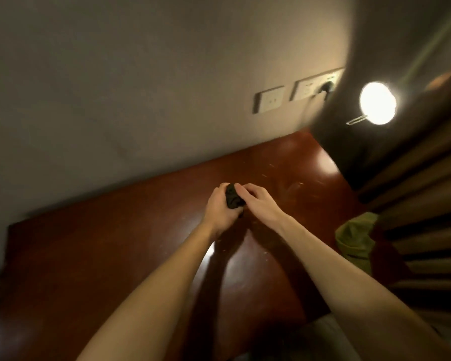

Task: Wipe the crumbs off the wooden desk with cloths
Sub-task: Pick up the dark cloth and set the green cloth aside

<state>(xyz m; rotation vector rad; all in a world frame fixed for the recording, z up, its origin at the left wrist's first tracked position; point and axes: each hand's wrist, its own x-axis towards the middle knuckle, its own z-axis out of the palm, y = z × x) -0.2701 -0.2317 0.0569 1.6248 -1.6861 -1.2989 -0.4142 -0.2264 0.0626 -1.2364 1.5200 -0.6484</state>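
Observation:
A small dark cloth (234,198) is bunched up over the middle of the reddish-brown wooden desk (102,256). My left hand (220,208) grips it from the left, fingers curled round the bundle. My right hand (258,201) holds its right side, fingertips on the cloth's top. Pale crumbs and streaks (301,183) lie scattered on the desk to the right of my hands. A green cloth (356,237) sits crumpled at the desk's right edge.
A grey wall with two white sockets (268,100), one with a black plug (324,88), backs the desk. A bright round lamp (378,102) glares at the upper right. A dark curtain (349,126) and slatted panel (427,217) stand on the right.

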